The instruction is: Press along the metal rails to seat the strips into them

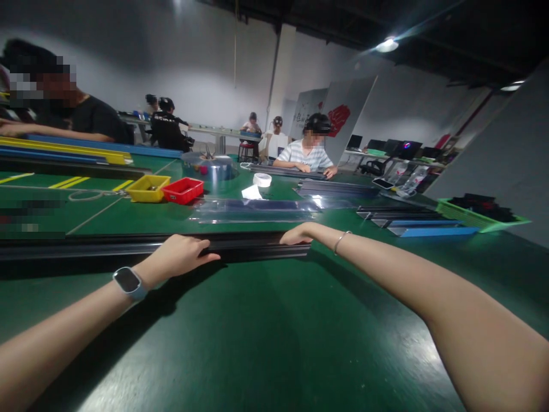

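A long black channel-shaped rail (249, 246) lies across the green table in front of me, running out of view at the left. My left hand (184, 254), with a watch on the wrist, grips it near the middle of the view, fingers over the far side and thumb along the near side. Close to the rail's right end, my right hand (298, 233) is closed over it, with the fingertips hidden inside or behind the rail. A thin bracelet circles the right wrist.
Beyond the rail lie clear plastic strips (257, 210), a yellow bin (148, 189), a red bin (183, 190) and a white tape roll (262, 180). At right are black and blue profiles (433, 228) and a green basket (484, 220). Several people sit at tables.
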### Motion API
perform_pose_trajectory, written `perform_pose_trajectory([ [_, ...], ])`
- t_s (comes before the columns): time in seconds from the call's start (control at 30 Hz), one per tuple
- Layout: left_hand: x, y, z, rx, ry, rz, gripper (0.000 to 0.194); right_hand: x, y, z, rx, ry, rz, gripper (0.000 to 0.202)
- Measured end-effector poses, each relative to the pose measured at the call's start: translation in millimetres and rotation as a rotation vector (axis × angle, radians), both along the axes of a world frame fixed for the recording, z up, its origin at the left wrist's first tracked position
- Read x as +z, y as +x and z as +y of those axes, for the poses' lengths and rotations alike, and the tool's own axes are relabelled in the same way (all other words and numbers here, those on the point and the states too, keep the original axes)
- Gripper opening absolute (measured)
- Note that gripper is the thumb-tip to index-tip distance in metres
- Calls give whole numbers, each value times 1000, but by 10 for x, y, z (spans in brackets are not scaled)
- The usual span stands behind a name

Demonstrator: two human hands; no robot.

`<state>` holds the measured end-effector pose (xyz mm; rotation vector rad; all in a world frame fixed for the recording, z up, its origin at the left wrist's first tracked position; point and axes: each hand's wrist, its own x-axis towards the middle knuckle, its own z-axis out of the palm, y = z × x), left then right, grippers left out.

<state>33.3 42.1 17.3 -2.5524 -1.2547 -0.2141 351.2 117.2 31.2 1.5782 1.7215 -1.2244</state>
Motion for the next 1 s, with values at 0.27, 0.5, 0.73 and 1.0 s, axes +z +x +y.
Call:
perform_pose_trajectory([
  [0.27, -8, -84, -31, -5, 57, 30, 48, 18, -82, 50, 4, -166, -32, 26],
  [0.5, -21, -105, -56, 8, 77, -9, 49, 57, -89, 34, -83, -226, -37, 25],
  [0.73, -12, -100, -58, 9, 82, 9, 49, 68, -158, 5, -90, -249, 115, 30],
  [1.0, -33, -101, -41, 30, 97, 0, 49, -10, -118, 95, -119, -167, 140, 23],
])
